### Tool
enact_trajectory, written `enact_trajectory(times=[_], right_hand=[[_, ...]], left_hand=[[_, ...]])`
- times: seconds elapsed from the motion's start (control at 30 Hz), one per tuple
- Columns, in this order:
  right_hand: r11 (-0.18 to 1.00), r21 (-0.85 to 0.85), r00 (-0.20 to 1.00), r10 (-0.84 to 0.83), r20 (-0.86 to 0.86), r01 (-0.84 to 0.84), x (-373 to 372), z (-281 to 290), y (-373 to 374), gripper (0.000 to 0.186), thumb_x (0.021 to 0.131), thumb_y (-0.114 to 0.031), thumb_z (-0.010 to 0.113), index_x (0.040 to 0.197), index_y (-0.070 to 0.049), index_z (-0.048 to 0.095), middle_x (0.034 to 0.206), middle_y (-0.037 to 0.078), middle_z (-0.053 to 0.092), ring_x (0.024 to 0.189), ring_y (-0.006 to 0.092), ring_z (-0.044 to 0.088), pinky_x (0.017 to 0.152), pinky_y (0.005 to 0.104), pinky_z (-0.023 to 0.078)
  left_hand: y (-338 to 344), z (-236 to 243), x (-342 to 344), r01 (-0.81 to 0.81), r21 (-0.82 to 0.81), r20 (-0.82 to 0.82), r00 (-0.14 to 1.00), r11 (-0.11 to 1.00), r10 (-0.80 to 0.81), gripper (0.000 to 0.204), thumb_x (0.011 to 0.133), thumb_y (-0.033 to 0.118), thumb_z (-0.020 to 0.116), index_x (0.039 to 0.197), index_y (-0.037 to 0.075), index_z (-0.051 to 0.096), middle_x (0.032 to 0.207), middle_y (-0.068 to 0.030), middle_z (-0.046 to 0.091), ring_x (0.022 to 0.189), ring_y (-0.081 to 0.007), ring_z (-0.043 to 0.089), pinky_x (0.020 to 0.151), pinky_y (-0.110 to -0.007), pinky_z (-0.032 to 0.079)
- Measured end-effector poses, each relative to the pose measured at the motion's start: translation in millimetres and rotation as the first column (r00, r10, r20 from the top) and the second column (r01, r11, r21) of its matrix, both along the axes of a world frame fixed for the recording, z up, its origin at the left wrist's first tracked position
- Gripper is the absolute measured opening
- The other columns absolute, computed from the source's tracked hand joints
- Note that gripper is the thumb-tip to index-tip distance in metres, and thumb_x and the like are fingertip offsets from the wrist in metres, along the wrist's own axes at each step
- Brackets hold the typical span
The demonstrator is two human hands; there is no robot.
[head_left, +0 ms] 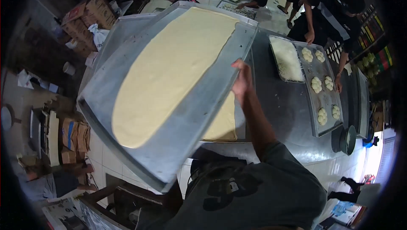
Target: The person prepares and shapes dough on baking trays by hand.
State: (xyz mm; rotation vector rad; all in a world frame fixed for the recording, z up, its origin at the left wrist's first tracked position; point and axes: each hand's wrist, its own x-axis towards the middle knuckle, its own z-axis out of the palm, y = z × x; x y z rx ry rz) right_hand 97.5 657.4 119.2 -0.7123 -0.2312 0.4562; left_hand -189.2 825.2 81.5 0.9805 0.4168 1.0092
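A large metal baking tray (201, 119) is raised and tilted in front of me, its near corner low by my body. Across it lies a long, rounded sheet of pale, smooth dough (165, 77), with bare metal along both sides. My right hand (243, 79) grips the tray's right edge, thumb on the rim and the other fingers mostly behind it. My left hand does not show; the tray hides the area where it could be. Beneath the raised tray, a second pale dough sheet (227, 119) lies on another tray on the table.
On the metal table (271, 102) stand a pan of pale shreds (286, 58) and a tray with several braided dough pieces (316, 102), touched by a co-worker (339, 13). A dark bowl (348, 140) is at the table's right edge. Cardboard boxes (89, 20) are stacked at left; other people crouch beyond.
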Motion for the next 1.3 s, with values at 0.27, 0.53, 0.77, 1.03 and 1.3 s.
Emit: enact_trajectory(times=[0.27, 0.53, 0.77, 1.03, 1.3], right_hand=[[0.832, -0.512, 0.976, 0.192, -0.101, -0.216, 70.9, -39.6, -46.7, 0.035, 0.077, -0.029, 0.053, 0.101, -0.003, 0.055, 0.087, 0.011, 0.058, 0.075, 0.0251, 0.060, 0.068, 0.0383, 0.052], [0.872, -0.251, 0.869, 0.306, -0.388, -0.420, 92.0, -107.9, -110.8, 0.045, 0.081, -0.030, 0.051, 0.115, 0.000, 0.054, 0.096, 0.015, 0.062, 0.082, 0.0289, 0.061, 0.075, 0.0407, 0.052], [0.715, -0.689, 0.991, 0.039, -0.129, -0.118, 151.8, -185.6, -149.7, 0.033, 0.090, -0.030, 0.056, 0.105, -0.001, 0.063, 0.094, 0.012, 0.067, 0.078, 0.0296, 0.064, 0.071, 0.0379, 0.051], [0.129, -0.747, 0.657, 0.395, 0.642, 0.652, 139.5, -167.5, -158.8, 0.032, 0.091, -0.029, 0.055, 0.107, -0.002, 0.065, 0.089, 0.024, 0.065, 0.084, 0.0389, 0.064, 0.073, 0.0402, 0.051], [0.383, -0.765, 0.847, -0.100, 0.523, 0.518, 6.0, -208.0, -161.9, 0.037, 0.088, -0.024, 0.061, 0.109, 0.006, 0.059, 0.100, 0.015, 0.066, 0.089, 0.0285, 0.065, 0.078, 0.0349, 0.050]], left_hand=[[16.5, -76.4, -127.9, 0.117, -0.619, 0.087, 0.993, 0.777, -0.081, 0.083, 0.079, 0.055, 0.067, 0.132, -0.003, 0.042, 0.127, -0.0151, 0.052, 0.112, -0.0301, 0.051, 0.099, -0.042, 0.041], [-147.3, -98.7, -108.9, -0.084, -0.790, -0.314, 0.907, 0.608, -0.283, 0.025, 0.075, 0.001, 0.063, 0.099, -0.005, 0.059, 0.090, -0.0096, 0.060, 0.078, -0.0164, 0.056, 0.059, -0.026, 0.049], [-217.4, -137.3, -96.2, -0.123, -0.825, -0.391, 0.828, 0.551, -0.401, 0.027, 0.077, 0.005, 0.065, 0.102, -0.001, 0.059, 0.095, -0.0081, 0.061, 0.079, -0.0150, 0.056, 0.060, -0.023, 0.048], [-216.5, -127.0, -92.5, 0.207, -0.686, -0.507, 0.551, 0.697, -0.663, 0.047, 0.099, 0.034, 0.044, 0.105, -0.011, 0.052, 0.090, -0.0243, 0.066, 0.079, -0.0308, 0.068, 0.069, -0.039, 0.058], [-142.0, -110.7, -8.6, 0.500, 0.032, -0.882, 0.422, 0.865, -0.211, 0.040, 0.090, 0.039, 0.059, 0.085, -0.001, 0.064, 0.073, -0.0139, 0.066, 0.067, -0.0210, 0.065, 0.063, -0.035, 0.050]])
